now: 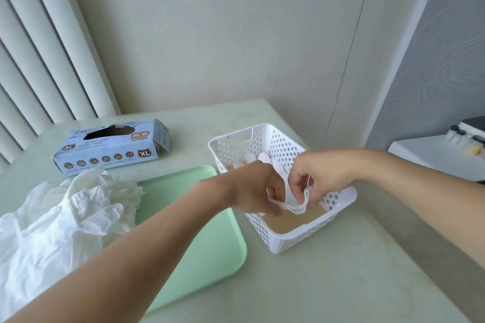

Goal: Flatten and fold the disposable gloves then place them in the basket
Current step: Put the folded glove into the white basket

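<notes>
Pale tabletop [328, 283], wall corner far. Green tray [210, 244] near-left as work surface, partly under a loose pile of unfolded white gloves [65, 212]. Blue XL glove box [112, 147] far-left. White perforated basket [286, 241] right of tray, close enough for short transfers, nothing blocking its mouth. Left hand [259, 189] and right hand [322, 176] both pinch one folded glove [291, 199] over the basket, likely keeping the fold intact.

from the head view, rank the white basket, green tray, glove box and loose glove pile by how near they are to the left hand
1. White perforated plastic basket: directly under the left hand.
2. Mint green plastic tray: just to its left.
3. Pile of crumpled white disposable gloves: far left, over the tray's left side.
4. Blue cardboard glove box: back left.
</notes>
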Available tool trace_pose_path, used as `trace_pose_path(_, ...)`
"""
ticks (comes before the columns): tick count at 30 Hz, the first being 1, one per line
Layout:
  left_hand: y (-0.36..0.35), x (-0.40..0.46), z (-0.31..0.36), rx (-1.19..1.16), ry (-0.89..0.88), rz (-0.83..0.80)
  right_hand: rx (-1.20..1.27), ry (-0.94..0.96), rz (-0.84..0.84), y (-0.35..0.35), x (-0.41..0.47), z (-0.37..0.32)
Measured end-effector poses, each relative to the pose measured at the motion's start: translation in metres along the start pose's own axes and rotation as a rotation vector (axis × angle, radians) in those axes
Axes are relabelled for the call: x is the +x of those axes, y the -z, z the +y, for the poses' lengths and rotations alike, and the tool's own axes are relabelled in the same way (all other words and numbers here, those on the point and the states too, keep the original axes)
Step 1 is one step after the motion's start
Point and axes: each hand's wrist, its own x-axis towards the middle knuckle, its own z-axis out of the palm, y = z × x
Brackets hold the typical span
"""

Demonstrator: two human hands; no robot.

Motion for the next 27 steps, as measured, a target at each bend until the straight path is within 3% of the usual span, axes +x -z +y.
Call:
trace_pose_path(4, 0.002, -0.001, 0.014, 0.036, 0.04, -0.235, -0.049, -0.068, -0.218, 0.002, 0.002, -0.003)
trace_pose_path(8, 0.01, -0.011, 0.007, 0.089, 0.074, -0.09, -0.167, -0.165, -0.419, 0.012, -0.001, -0.009)
trace_pose_path(11, 0.02, -0.028, -0.005, 0.379, 0.249, 0.271, -0.108, -0.141, -0.215, 0.03, -0.002, -0.012)
trace_pose_path(13, 0.02, -0.04, -0.011, 0.39, 0.453, 0.426, -0.075, -0.102, -0.031, 0.028, 0.009, -0.019)
trace_pose_path(15, 0.014, -0.043, -0.011, 0.174, 0.527, 0.421, -0.126, -0.097, -0.053, 0.012, 0.024, -0.024)
trace_pose_path(18, -0.004, -0.036, -0.008, -0.059, 0.491, 0.33, -0.217, -0.139, -0.196, -0.016, 0.039, -0.033)
trace_pose_path(24, -0.013, -0.034, -0.018, -0.041, 0.442, 0.379, -0.22, -0.142, -0.238, -0.042, 0.041, -0.038)
trace_pose_path(27, -0.01, -0.037, -0.022, -0.024, 0.427, 0.356, -0.156, -0.071, -0.182, -0.045, 0.038, -0.035)
